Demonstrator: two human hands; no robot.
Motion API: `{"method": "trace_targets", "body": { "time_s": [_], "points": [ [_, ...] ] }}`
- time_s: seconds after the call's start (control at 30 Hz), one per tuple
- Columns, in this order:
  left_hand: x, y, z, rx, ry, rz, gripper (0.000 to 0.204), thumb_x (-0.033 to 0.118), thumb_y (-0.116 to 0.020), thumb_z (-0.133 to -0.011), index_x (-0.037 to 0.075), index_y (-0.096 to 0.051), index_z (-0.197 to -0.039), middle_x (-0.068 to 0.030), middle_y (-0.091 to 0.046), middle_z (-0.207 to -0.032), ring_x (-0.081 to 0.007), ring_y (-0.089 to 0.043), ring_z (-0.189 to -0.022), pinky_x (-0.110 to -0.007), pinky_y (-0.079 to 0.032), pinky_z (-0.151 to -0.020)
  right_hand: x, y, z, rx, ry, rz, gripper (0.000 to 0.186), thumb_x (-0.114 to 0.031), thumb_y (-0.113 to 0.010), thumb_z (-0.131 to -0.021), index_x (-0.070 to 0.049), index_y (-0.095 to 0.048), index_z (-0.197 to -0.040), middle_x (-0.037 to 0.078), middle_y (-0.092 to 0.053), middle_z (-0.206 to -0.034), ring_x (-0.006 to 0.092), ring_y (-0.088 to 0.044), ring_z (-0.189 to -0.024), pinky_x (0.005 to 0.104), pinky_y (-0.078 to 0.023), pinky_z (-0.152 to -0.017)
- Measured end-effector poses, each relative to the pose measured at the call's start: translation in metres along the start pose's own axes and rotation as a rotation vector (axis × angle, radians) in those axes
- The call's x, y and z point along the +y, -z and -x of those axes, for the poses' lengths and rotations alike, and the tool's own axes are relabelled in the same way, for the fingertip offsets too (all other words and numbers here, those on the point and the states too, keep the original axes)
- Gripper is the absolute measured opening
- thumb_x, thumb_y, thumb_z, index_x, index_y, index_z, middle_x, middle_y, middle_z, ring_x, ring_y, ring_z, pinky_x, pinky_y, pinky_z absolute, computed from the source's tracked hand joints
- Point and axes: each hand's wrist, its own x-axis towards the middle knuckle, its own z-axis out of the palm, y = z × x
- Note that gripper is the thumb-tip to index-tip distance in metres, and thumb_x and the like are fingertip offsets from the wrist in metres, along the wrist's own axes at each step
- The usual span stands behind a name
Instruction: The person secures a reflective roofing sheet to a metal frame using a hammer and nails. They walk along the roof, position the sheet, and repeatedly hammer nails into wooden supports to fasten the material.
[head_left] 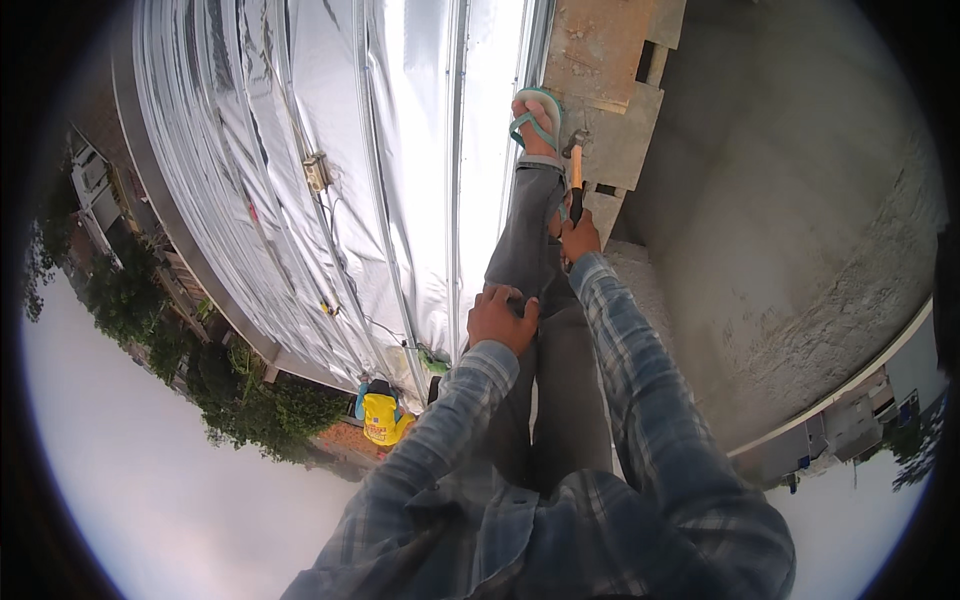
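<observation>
My right hand [579, 240] is closed round the black grip of a claw hammer [577, 165]. The hammer points away from me, its metal head over the concrete ledge and close to my foot. My left hand [500, 320] rests on my bent knee in grey trousers [530, 225], fingers spread over the cloth and holding nothing. Ahead, my foot in a teal-strapped flip-flop [537, 115] stands where the silver sheeting meets the ledge. The other foot is mostly hidden behind my right hand.
Silver foil sheeting [420, 170] with long metal battens spreads to the left. A tan box-like object [316, 173] and a cable lie on it. A person in a yellow top [384, 418] is at the lower left. A grey wall [780, 200] rises right of the ledge [615, 130].
</observation>
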Motion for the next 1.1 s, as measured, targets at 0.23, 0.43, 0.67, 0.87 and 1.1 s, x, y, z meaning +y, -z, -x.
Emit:
{"method": "trace_targets", "body": {
  "time_s": [0.23,0.43,0.67,0.87,1.1],
  "points": [
    [0.006,-0.003,0.014,-0.141,-0.009,-0.116,0.032,0.037,-0.059,-0.077,0.01,-0.062,-0.093,-0.0125,-0.057,-0.103,-0.0299,-0.052,-0.102,-0.041,-0.042,-0.088,0.017,0.061,0.003,0.09,0.096,0.324,0.056,-0.025,-0.05,-0.084,0.002,-0.033,-0.13,0.024,-0.057,-0.11,0.0331,-0.058,-0.097,0.0402,-0.046,-0.087],
    [0.021,0.016,0.024,-0.049,0.145,0.118,0.038,0.042,-0.057,-0.079,0.007,-0.063,-0.093,-0.0136,-0.06,-0.101,-0.0297,-0.056,-0.097,-0.04,-0.044,-0.085,0.046,0.108,0.156,0.007,0.334,0.329,0.059,-0.021,-0.057,-0.079,-0.007,-0.034,-0.131,0.021,-0.061,-0.091,0.038,-0.059,-0.086,0.0451,-0.047,-0.075],
    [0.068,0.04,-0.065,-0.24,0.452,1.511,0.051,0.047,-0.047,-0.088,0.001,-0.054,-0.109,-0.0136,-0.062,-0.095,-0.028,-0.059,-0.088,-0.04,-0.047,-0.075,0.046,0.161,0.277,-0.153,0.454,0.31,0.064,-0.023,-0.061,-0.075,-0.014,-0.035,-0.133,0.019,-0.062,-0.091,0.037,-0.06,-0.083,0.045,-0.048,-0.074],
    [0.097,0.061,-0.055,-0.166,0.228,1.594,0.044,0.045,-0.037,-0.094,0.006,-0.05,-0.078,-0.0081,-0.055,-0.068,-0.0217,-0.056,-0.067,-0.034,-0.046,-0.065,0.06,0.144,0.288,-0.112,0.535,0.213,0.064,-0.022,-0.061,-0.075,-0.012,-0.034,-0.133,0.019,-0.061,-0.095,0.038,-0.059,-0.086,0.0445,-0.048,-0.075],
    [0.095,0.042,-0.053,0.151,0.075,1.519,0.042,0.041,-0.037,-0.095,0.01,-0.043,-0.067,0.0002,-0.038,-0.056,-0.0146,-0.043,-0.054,-0.029,-0.04,-0.055,0.054,0.115,0.275,-0.176,0.439,0.141,0.064,-0.02,-0.06,-0.075,-0.005,-0.033,-0.132,0.025,-0.057,-0.101,0.041,-0.056,-0.094,0.0456,-0.046,-0.079]
  ]
}}
